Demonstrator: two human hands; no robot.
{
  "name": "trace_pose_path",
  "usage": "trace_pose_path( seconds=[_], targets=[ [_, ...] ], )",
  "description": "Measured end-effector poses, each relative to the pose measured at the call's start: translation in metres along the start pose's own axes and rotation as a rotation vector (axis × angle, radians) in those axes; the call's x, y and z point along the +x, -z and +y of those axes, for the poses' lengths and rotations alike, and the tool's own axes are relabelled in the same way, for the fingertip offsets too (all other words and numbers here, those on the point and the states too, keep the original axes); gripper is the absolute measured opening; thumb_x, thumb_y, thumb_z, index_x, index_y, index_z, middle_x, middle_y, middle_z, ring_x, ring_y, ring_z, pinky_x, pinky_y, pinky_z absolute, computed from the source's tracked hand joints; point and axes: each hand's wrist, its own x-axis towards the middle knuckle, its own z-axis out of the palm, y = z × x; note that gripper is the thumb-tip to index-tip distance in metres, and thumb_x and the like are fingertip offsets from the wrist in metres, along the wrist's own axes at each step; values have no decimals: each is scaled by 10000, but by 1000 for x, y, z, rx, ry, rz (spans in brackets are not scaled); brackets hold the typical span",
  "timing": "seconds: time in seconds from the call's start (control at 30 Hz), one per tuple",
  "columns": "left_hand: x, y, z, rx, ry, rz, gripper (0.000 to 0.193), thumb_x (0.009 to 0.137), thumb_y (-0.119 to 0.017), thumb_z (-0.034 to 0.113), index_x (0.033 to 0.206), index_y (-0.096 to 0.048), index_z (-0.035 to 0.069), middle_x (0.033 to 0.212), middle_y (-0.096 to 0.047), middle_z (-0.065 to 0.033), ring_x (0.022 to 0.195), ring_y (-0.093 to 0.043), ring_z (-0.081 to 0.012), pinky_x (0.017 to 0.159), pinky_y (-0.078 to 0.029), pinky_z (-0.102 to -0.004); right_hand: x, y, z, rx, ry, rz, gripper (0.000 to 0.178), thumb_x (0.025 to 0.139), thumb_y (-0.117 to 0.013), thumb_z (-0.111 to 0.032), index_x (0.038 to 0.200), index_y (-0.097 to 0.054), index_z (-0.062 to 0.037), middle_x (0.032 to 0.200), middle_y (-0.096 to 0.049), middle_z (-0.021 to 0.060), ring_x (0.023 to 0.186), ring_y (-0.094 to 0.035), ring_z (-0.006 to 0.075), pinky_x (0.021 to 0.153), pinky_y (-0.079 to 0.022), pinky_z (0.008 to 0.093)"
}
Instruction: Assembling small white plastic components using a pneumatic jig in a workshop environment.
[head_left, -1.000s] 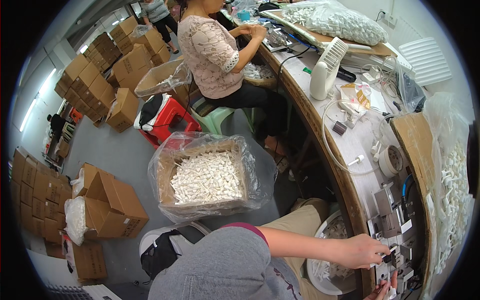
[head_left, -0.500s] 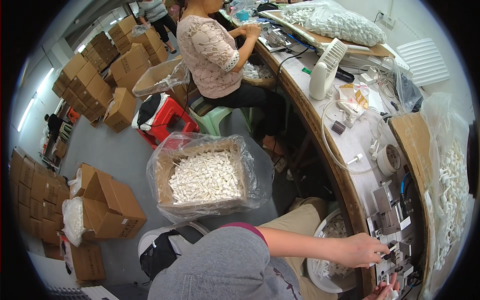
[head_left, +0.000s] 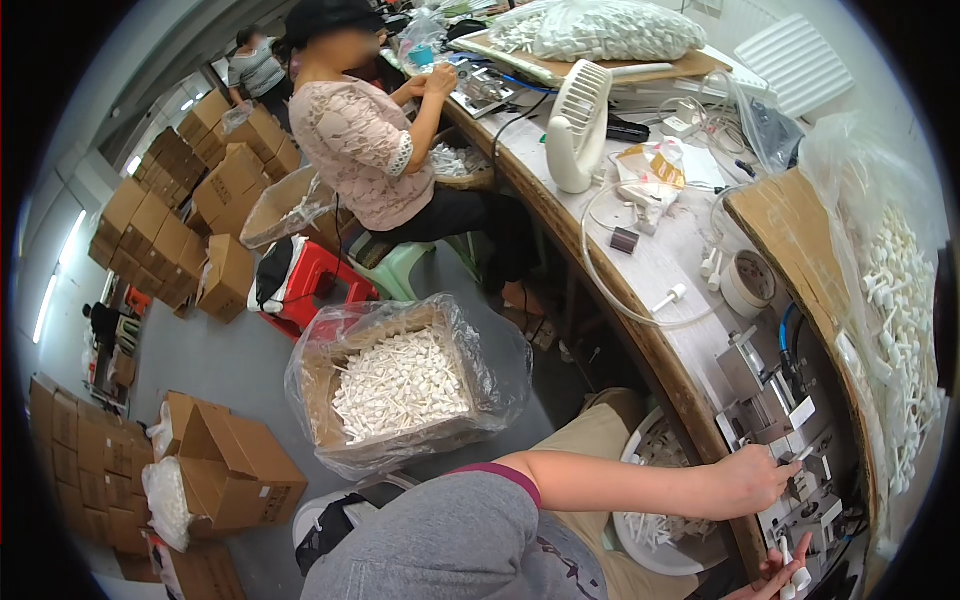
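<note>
My left hand [head_left: 752, 482] reaches over the metal fixture [head_left: 775, 400] on the bench. Its fingers are pinched together at a small white plastic stick [head_left: 803, 454] by the fixture's blocks. Below it, near the lower edge, my right hand [head_left: 776, 582] holds a few white plastic sticks with wider heads [head_left: 797, 578], fingers partly curled round them. Part of that hand is cut off by the picture's rim. A white bin [head_left: 640, 440] with similar white pieces stands under my left forearm, against the bench edge.
A plastic-lined carton [head_left: 315, 385] full of white pieces stands on the floor at left. Beyond it, a co-worker [head_left: 360, 140] sits at the bench. A white fan [head_left: 578, 130], tape roll [head_left: 747, 283], clear tubing and a cardboard sheet [head_left: 790, 220] with a bag of pieces [head_left: 900, 330] surround the fixture.
My view has shifted, so the scene sits lower and further left on the far side. My left hand's fingers moved along the fixture; a white stick now shows at their tips.
</note>
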Motion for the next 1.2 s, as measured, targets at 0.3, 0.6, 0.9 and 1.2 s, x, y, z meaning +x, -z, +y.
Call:
trace_pose_path(
  seconds=[0.3, 0.6, 0.9, 1.2],
  targets=[
    [10, -3, 10, 126, -139, -207, 208, 692, -606, 183, 713, -699, -1, 1172, -614, -311, 592, -611, -166, 532, -422, -304, 12, 14, 29, -79, 76, 36, 266, 940, -631, -147, 1088, -658, 72, 960, -669, 133, 746, -569, 188, 685, -486, 325],
    [9, -11, 6, 56, -52, -275, 191, 696, -627, 182, 765, -710, 25, 1253, -581, -290, 646, -647, -188, 510, -420, -314, 16, 3, 22, -222, 347, -28, 168, 861, -699, -39, 976, -649, 72, 907, -664, 149, 787, -601, 237, 733, -514, 359],
    [13, -7, 5, -40, 11, -267, 127, 621, -672, 156, 689, -706, 54, 1229, -593, -287, 706, -681, -236, 515, -446, -357, 18, -2, 11, -370, 569, -54, 187, 848, -712, -50, 993, -675, 63, 939, -662, 181, 822, -616, 295, 728, -516, 400],
    [12, -11, 7, -48, 19, -230, 171, 573, -697, 151, 680, -695, 17, 1177, -616, -294, 728, -682, -253, 529, -469, -355, 15, -4, 8, -427, 613, -52, 180, 869, -703, -87, 978, -676, 53, 961, -657, 179, 843, -609, 305, 759, -509, 426]
  ],
)
